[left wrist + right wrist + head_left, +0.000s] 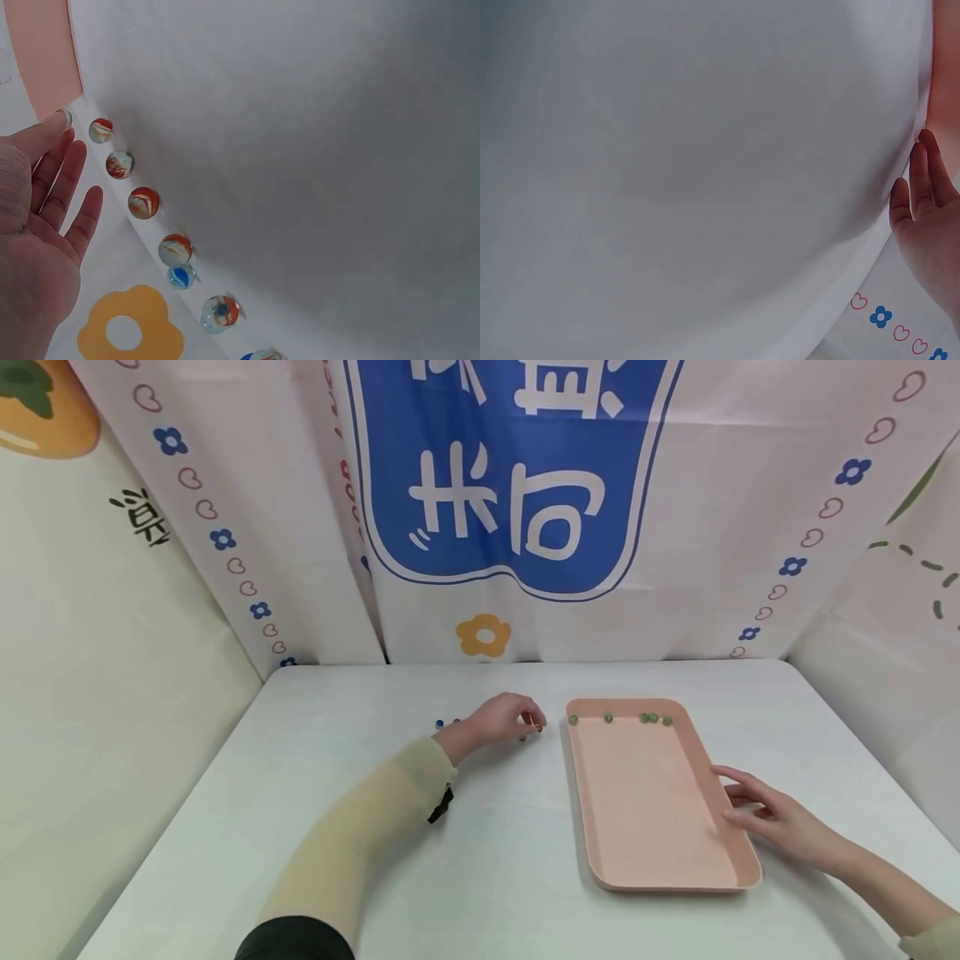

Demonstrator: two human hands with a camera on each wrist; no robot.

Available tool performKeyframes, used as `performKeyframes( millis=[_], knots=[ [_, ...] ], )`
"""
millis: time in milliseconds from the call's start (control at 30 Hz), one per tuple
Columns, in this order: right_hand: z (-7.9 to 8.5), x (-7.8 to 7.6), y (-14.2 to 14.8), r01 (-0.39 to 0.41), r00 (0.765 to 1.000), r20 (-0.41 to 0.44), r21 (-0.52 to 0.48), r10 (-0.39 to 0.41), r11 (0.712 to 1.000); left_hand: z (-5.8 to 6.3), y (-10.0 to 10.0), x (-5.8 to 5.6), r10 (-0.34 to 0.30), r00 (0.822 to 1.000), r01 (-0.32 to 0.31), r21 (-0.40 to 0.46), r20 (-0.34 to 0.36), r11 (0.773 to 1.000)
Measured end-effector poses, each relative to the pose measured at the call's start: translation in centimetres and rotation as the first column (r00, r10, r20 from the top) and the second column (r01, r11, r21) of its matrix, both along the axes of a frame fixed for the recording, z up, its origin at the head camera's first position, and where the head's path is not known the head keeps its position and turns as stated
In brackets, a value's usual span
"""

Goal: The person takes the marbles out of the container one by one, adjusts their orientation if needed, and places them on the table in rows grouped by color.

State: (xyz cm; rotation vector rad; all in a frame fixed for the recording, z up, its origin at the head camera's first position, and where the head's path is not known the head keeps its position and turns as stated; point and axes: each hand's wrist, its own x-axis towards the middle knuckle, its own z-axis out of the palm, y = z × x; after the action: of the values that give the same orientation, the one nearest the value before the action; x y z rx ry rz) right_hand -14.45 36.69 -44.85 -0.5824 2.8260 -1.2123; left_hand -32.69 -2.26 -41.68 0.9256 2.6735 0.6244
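Observation:
My left hand is at the back of the table, left of the pink tray. In the left wrist view its thumb and a mostly hidden finger pinch a glass marble. Loose marbles with red and blue swirls lie in a line beside this hand, among them a red-swirled marble and a blue one. Several green-looking marbles sit along the tray's far edge. My right hand touches the tray's right rim with relaxed, extended fingers.
A white cloth-like surface covers the table. Behind its back edge hangs a printed curtain with a blue sign. Pale walls stand at both sides.

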Motion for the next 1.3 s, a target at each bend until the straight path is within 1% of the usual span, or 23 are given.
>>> performKeyframes(
  millis=[100,300,667,767,967,1000,1133,1233,1300],
  knots=[
    [-0.1,0.0,0.0,-0.003,1.0,-0.006,0.0,0.003,1.0,-0.4,0.2,-0.1,-0.006,1.0,0.006,-0.029,-0.003,1.0],
    [0.0,-0.1,-0.1,0.0,1.0,-0.001,-0.001,0.0,1.0,-1.1,0.3,-0.1,-0.021,1.0,0.02,-0.047,-0.012,0.999],
    [0.2,-0.2,-0.2,0.008,1.0,-0.024,0.003,-0.008,1.0,-0.7,0.3,-0.1,-0.046,0.999,0.045,-0.058,-0.026,0.997],
    [0.1,-0.2,-0.1,0.004,1.0,-0.03,0.002,-0.003,1.0,-0.6,0.3,-0.1,-0.039,0.999,0.039,-0.052,-0.007,0.998],
    [0.1,-0.2,0.0,0.005,0.999,-0.031,0.003,-0.005,1.0,0.2,0.4,-0.2,-0.006,0.998,0.006,-0.007,0.064,1.0],
    [0.1,-0.2,0.0,0.007,1.0,-0.029,0.004,-0.007,1.0,0.4,0.5,-0.3,-0.007,0.998,0.007,-0.001,0.065,1.0],
    [0.1,-0.1,0.1,0.012,1.0,-0.01,0.009,-0.012,1.0,1.4,1.1,-0.6,-0.052,0.999,0.052,0.006,0.011,0.999],
    [0.0,-0.1,0.1,0.017,1.0,0.0,0.012,-0.017,1.0,2.3,1.8,-0.8,-0.109,0.993,0.109,0.001,-0.047,0.994],
    [-0.1,-0.1,0.1,0.017,1.0,-0.001,0.012,-0.017,1.0,3.0,2.3,-0.9,-0.136,0.989,0.136,-0.004,-0.058,0.991]
  ],
)
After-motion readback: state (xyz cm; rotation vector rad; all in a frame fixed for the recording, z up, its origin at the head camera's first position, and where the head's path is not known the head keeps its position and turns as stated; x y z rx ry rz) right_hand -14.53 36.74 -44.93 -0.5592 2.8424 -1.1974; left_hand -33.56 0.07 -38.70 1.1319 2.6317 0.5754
